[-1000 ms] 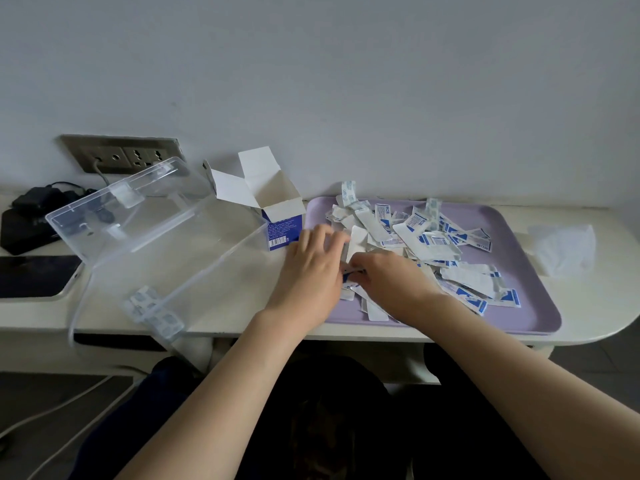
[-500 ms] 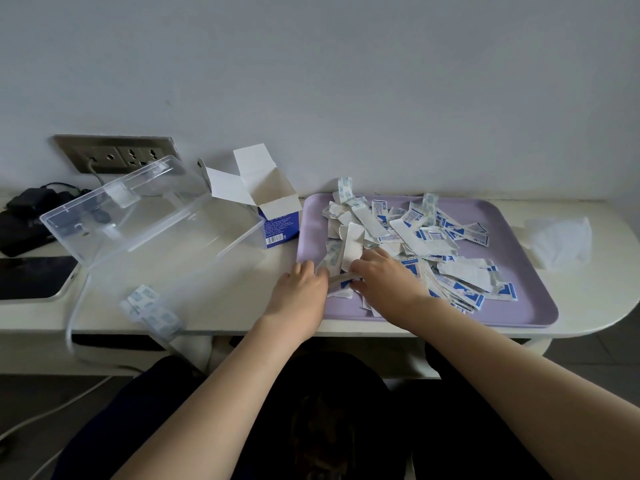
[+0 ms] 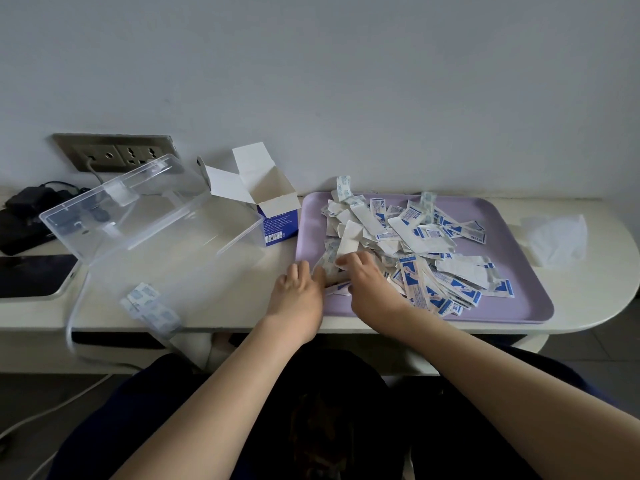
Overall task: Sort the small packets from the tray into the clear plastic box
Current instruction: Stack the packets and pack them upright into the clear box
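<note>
Head view: the right hand (image 3: 370, 289) lies on the left part of the purple tray (image 3: 526, 303), fingers curled round a few packets (image 3: 408, 230) from the pile. The left hand (image 3: 298, 296) sits at the tray's left rim, fingertips touching that bunch; whether it grasps cannot be told. The clear plastic box (image 3: 156, 237) stands left of the tray.

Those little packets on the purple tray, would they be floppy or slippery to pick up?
Probably light and thin: the packets lie flat and overlapping on the tray. Likely bendy, since some curl up at the ends. Loosely heaped, they may slide when pushed.
</note>
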{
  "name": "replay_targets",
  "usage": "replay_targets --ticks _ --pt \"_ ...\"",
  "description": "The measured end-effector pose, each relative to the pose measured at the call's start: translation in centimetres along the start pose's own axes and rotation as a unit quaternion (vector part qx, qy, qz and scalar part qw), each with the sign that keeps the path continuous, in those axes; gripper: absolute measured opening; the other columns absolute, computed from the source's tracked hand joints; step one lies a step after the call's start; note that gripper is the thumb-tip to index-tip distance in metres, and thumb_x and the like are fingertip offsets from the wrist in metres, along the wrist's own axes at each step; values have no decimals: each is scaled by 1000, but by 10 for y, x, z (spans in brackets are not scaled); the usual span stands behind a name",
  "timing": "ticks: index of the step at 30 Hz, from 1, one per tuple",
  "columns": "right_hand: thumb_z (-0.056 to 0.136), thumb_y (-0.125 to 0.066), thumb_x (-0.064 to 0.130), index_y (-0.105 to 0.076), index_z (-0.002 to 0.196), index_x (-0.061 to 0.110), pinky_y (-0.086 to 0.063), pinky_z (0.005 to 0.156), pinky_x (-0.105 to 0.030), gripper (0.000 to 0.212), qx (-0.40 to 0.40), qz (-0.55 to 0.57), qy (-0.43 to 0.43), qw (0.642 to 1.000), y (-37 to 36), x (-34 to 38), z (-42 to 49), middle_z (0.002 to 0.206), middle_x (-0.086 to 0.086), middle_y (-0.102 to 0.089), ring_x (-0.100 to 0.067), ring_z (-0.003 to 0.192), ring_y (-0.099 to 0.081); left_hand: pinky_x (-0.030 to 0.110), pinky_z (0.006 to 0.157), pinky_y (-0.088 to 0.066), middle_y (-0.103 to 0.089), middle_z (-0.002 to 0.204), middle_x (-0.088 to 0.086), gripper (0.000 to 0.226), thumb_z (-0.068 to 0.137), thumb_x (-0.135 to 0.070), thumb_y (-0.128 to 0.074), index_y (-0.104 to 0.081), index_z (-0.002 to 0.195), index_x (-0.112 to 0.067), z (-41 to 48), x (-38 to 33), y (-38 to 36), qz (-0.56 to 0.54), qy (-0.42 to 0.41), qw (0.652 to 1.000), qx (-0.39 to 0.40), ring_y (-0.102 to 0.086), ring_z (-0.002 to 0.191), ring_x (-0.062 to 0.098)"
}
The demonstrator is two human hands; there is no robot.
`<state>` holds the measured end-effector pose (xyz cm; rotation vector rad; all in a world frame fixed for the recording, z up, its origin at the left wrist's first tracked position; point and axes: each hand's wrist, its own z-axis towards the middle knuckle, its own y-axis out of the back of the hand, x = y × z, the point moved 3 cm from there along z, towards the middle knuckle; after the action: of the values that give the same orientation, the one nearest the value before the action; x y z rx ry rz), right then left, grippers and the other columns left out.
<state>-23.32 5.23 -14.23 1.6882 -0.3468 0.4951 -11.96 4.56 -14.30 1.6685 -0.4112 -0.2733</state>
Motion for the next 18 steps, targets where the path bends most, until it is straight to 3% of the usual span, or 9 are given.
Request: replay_targets --ticks 5,10,14,18 --pt "85 -43 -9 -40 130 3 -32 92 -22 47 4 -105 58 993 -6 10 -7 142 -11 -28 -25 129 -33 31 90 -37 -39 126 12 37 91 -6 -39 -36 127 -10 0 -1 1 -33 7 999 -20 -41 117 29" --pt "87 -38 -4 -42 124 7 -31 94 -25 38 -47 -166 81 982 3 15 -5 130 -9 -39 -23 121 -35 31 87 -39 -55 117 12 27 96 -6 -32 -40 121 -10 -1 0 14 -34 9 997 -73 -47 112 28" --pt "87 -40 -5 -39 124 7 -37 86 -26 39 -23 -165 85 982 1 19 -7 127 -9 -38 -23 117 -38 32 74 -36 -59 107 14 29 95 -6 -38 -40 123 -5 -7 -2 16 -45 -1 997 -60 -56 98 30" --pt "91 -39 -4 -42 121 7 -31 83 -26 32 -22 -165 97 981 5 22 -9 121 -10 -45 -24 109 -43 28 71 -29 -46 101 10 31 90 -2 -40 -42 120 -9 -13 -2 23 -32 -48 996 -64 -51 97 27"
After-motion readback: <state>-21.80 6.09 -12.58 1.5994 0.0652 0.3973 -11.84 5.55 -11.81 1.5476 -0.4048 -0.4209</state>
